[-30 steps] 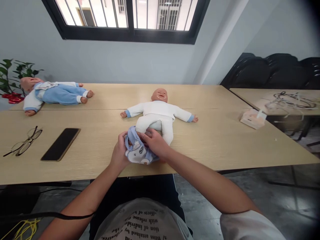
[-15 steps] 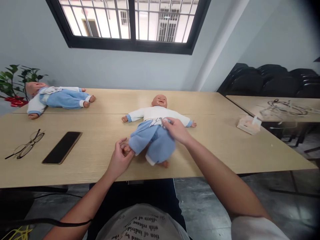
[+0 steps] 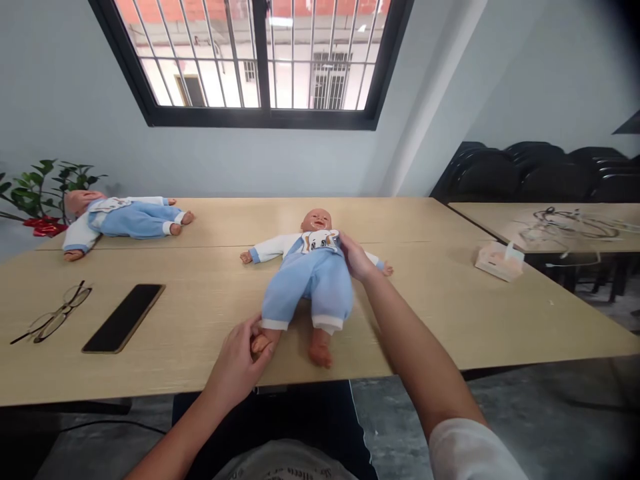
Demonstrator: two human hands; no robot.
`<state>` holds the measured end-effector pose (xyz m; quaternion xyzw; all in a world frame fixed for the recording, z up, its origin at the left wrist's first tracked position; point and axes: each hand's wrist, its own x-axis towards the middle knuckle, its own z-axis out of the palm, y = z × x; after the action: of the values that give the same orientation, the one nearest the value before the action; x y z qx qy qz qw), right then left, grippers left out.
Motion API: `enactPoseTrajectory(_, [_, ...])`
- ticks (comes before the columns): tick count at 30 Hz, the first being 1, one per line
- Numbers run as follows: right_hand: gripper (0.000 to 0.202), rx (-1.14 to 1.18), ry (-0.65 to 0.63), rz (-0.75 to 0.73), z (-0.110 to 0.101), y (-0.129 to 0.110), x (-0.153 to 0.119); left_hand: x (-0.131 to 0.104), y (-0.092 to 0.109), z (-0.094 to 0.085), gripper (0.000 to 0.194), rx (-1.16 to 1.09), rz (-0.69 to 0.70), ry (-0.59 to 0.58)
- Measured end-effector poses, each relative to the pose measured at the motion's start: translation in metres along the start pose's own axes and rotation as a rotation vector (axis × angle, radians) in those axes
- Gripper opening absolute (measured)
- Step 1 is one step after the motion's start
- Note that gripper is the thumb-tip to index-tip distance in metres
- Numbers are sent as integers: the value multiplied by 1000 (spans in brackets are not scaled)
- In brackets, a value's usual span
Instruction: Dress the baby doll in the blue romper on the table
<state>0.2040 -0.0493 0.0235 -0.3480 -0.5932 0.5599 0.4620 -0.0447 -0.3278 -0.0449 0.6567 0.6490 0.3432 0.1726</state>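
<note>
A baby doll (image 3: 317, 221) lies on its back on the wooden table (image 3: 440, 300), head away from me. It wears a white top and light blue overalls (image 3: 311, 287) with a white bib at the chest. My left hand (image 3: 239, 362) pinches the doll's foot nearest the table's front edge. My right hand (image 3: 356, 257) grips the overalls at the doll's shoulder, beside the bib. The doll's other foot sticks out bare near the front edge.
A second dressed doll (image 3: 123, 219) lies at the far left by a potted plant (image 3: 37, 193). Glasses (image 3: 55, 315) and a black phone (image 3: 124, 318) lie to my left. A tissue box (image 3: 499, 259) sits on the right, with cables (image 3: 565, 221) on a neighbouring table and black chairs (image 3: 540, 172) behind.
The bunched blue overalls have been pulled up over the doll's legs and body to its chest. My right hand moved up to the shoulder; my left hand took hold of the foot.
</note>
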Motion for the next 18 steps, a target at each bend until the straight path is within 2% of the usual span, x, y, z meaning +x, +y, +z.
enactPoseTrajectory(3, [38,196,68,-76,-12,8,-9,1,-2,-10,45,40,40,-64])
enactPoseTrajectory(6, [38,271,121,-111,-14,12,-12,24,3,-27,37,63,95,-103])
enactPoseTrajectory(9, [45,277,116,-126,-7,12,-14,82,23,-36,46,91,172,-48])
enactPoseTrajectory(12, [51,200,110,-147,3,8,-20,157,54,-23,73,26,332,-43])
enactPoseTrajectory(14, [49,114,75,-169,5,5,-26,200,72,-6,107,-19,467,-168])
enactPoseTrajectory(15, [48,72,55,-184,5,4,-28,216,79,2,117,-17,488,-253])
enactPoseTrajectory(16, [47,31,34,-201,4,2,-31,228,85,9,116,0,485,-341])
enactPoseTrajectory(18, [46,-59,-17,-235,-1,-1,-35,242,88,15,85,22,482,-529])
